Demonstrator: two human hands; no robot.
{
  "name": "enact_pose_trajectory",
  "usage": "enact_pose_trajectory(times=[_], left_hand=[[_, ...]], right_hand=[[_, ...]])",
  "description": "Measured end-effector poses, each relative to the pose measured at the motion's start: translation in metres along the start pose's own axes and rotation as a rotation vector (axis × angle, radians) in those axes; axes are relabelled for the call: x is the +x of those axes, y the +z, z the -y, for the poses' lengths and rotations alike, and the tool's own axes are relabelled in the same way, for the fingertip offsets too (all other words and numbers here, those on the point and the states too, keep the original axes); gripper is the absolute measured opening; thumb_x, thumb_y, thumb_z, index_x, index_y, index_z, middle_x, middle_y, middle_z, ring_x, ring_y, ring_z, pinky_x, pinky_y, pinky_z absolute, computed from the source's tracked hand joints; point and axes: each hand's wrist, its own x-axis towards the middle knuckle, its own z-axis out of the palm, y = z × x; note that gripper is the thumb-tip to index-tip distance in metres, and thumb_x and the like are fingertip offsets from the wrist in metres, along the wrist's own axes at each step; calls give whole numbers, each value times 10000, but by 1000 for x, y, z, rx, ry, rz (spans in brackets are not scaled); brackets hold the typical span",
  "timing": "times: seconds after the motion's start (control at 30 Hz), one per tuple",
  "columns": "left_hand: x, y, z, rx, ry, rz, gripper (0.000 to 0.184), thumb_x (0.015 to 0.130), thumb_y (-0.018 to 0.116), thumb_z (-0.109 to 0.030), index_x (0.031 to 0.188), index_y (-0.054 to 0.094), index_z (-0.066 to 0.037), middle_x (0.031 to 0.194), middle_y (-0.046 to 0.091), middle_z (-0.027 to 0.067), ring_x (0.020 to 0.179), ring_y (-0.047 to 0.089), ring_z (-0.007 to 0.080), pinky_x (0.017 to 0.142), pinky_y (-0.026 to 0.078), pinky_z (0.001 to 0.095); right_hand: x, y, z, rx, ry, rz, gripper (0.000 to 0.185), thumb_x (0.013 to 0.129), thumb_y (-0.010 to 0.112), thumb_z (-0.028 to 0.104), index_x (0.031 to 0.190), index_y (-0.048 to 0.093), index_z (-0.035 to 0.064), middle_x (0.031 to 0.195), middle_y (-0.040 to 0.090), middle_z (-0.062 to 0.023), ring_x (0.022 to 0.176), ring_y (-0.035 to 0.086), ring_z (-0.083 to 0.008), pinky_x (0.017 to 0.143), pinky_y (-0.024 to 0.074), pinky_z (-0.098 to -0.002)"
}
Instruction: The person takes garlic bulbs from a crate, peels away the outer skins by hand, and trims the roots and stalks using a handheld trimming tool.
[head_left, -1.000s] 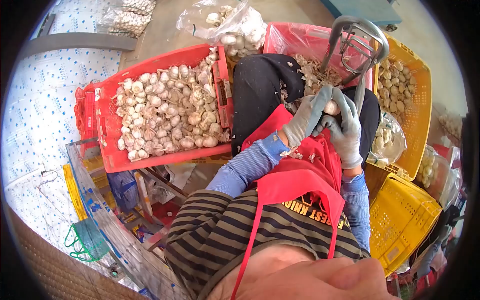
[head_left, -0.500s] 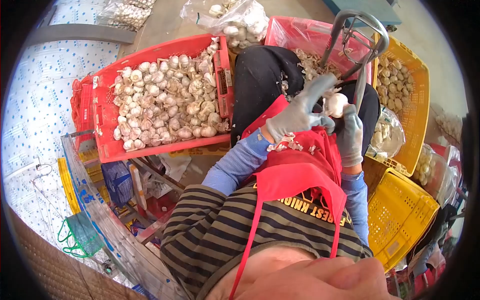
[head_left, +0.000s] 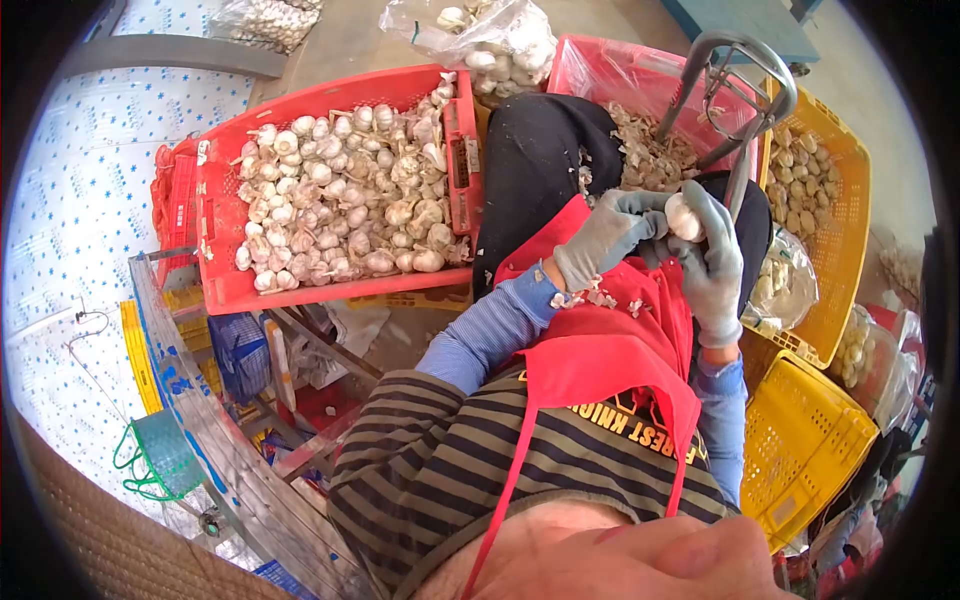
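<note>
A whitish garlic bulb (head_left: 684, 217) is held above my lap between my two gloved hands. My right hand (head_left: 716, 272), in a grey glove, is closed around its right side, with the fingers bent over it. From the left, my left hand (head_left: 604, 238), in the same kind of glove, presses its curled fingers and thumb against the bulb's near-left side. Exactly what those fingertips pinch is partly hidden. Beneath the hands, bits of garlic skin (head_left: 600, 298) lie on my red apron (head_left: 610, 350).
A red crate (head_left: 222, 255) full of garlic bulbs stands at my left. Beyond my knees, a pink bin (head_left: 590, 62) holds loose peelings, with a curved metal frame (head_left: 783, 95) rising beside it. Yellow crates (head_left: 850, 225) with garlic and a bagged lot (head_left: 785, 280) are on my right.
My left thumb and fingers, stretched upward before, have bent in against the bulb. My right hand has turned, its fingers now raised over the bulb's right side. The whole view has shifted slightly.
</note>
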Motion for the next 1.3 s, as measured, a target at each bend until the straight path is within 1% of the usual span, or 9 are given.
enact_pose_trajectory(times=[0.17, 0.3, 0.5, 0.7, 0.77, 0.83, 0.9, 1.1, 1.3], left_hand=[[1, 12, -5, 75, -34, -270, 247, 946, 690, -177, 1101, 704, 15, 814, 699, 50, 596, 616, 77, 470, 462, 212], [-5, -2, -13, 459, -4, 192, 326, 817, 799, -100, 1117, 708, -11, 930, 712, 67, 860, 677, 160, 764, 556, 291], [0, 11, -4, 861, 625, -106, 489, 776, 840, -130, 1242, 700, -82, 1237, 672, 140, 1205, 618, 291, 981, 515, 424], [-56, -21, -49, 926, 526, 43, 432, 823, 771, -65, 1242, 682, -6, 1210, 701, 156, 1151, 665, 262, 971, 529, 400], [-83, -30, -49, 819, 379, -105, 456, 827, 767, -55, 1267, 665, 5, 1236, 697, 140, 1144, 664, 224, 966, 533, 365], [-113, -52, -42, 603, 236, -287, 477, 856, 759, -68, 1309, 635, 19, 1257, 692, 106, 1118, 664, 180, 952, 534, 312], [-138, -58, -52, 387, 235, -565, 413, 908, 729, -82, 1300, 643, 14, 1229, 701, 93, 1090, 676, 181, 935, 536, 305], [-246, -98, -58, 36, 659, -1453, 254, 961, 714, -242, 907, 728, 7, 710, 626, -7, 593, 528, 54, 495, 404, 229], [-330, -149, -33, -117, 954, -1816, 417, 904, 661, -41, 1315, 608, -3, 921, 618, -27, 700, 526, 54, 608, 454, 236]], right_hand=[[-8, 9, -13, 735, 484, -206, 474, 952, 686, 123, 1381, 549, -23, 1184, 639, -71, 941, 641, -145, 788, 513, -243], [-19, -6, -24, 1010, 579, -243, 561, 1017, 579, 478, 1315, 587, 3, 1051, 688, -78, 695, 588, -108, 635, 470, -232], [-28, -14, -10, 1288, 713, -282, 544, 1028, 520, 518, 1234, 631, 27, 944, 691, -86, 625, 549, -111, 564, 443, -227], [-73, -82, -75, 334, 654, -454, 493, 1008, 563, 407, 1268, 639, -5, 918, 687, -87, 675, 616, -123, 610, 508, -272], [-91, -93, -134, 223, 772, -542, 418, 1039, 545, 317, 1301, 634, 3, 919, 696, -72, 737, 652, -146, 657, 536, -304], [-193, -135, -343, -1145, 271, 67, 379, 1054, 517, 201, 1381, 586, 23, 1138, 697, -84, 873, 670, -190, 742, 554, -320], [-232, -161, -412, -1026, 406, 350, 527, 1065, 433, 169, 1576, 334, 89, 1605, 372, -80, 1367, 470, -201, 1114, 430, -329], [-111, -66, -360, -674, 515, 506, 502, 1062, 440, 178, 1549, 359, 88, 1564, 397, -87, 1334, 486, -215, 1093, 440, -339], [-34, 36, -282, -522, 237, 708, 478, 1059, 446, 188, 1522, 385, 87, 1523, 423, -95, 1301, 502, -228, 1072, 450, -349]])
